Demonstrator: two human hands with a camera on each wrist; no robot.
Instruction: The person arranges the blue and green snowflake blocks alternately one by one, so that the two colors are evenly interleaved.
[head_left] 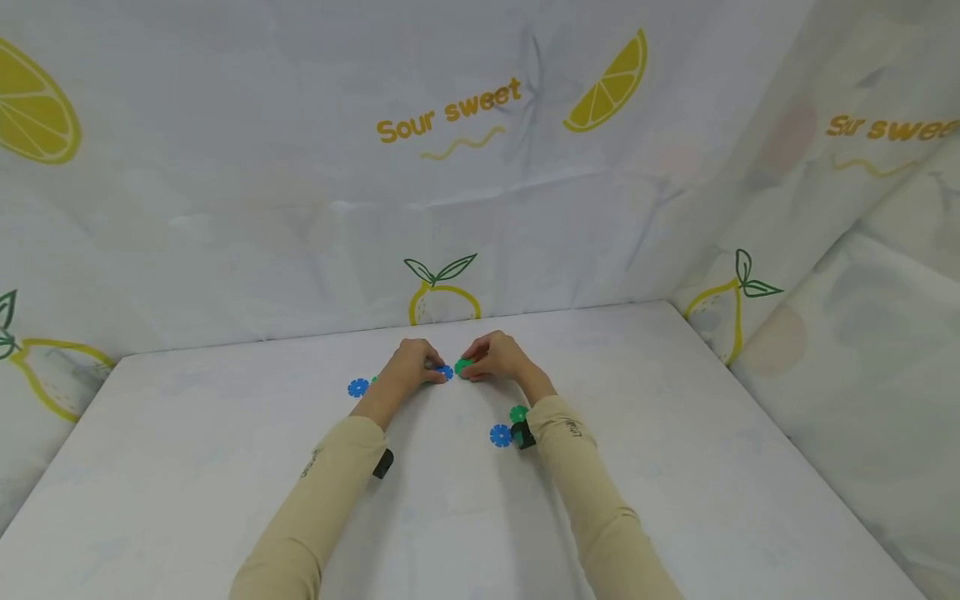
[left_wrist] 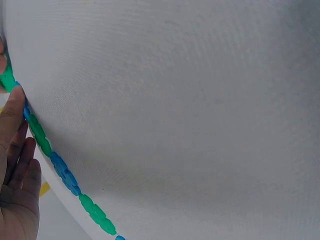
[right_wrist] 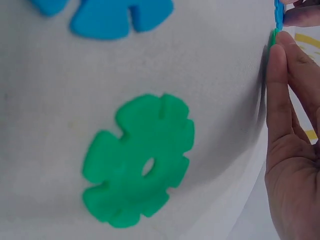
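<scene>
In the head view my left hand (head_left: 408, 368) pinches a blue snowflake disc (head_left: 447, 372) between thumb and fingers. That disc is the end of a row of alternating green and blue discs, which the left wrist view shows edge to edge, with a green disc (left_wrist: 40, 135) and a blue disc (left_wrist: 65, 174) near the fingers. Facing it, my right hand (head_left: 501, 357) holds a green snowflake disc (head_left: 462, 366) by its far side. The two discs' edges come close together in the left wrist view. My left forearm hides part of the row in the head view.
Loose on the white table (head_left: 637, 500), by the right wrist, lie a green disc (head_left: 518, 413) and a blue disc (head_left: 500, 435). A black wrist camera (head_left: 523, 434) partly covers another green piece. A white printed cloth (head_left: 300, 250) hangs behind the table's back edge.
</scene>
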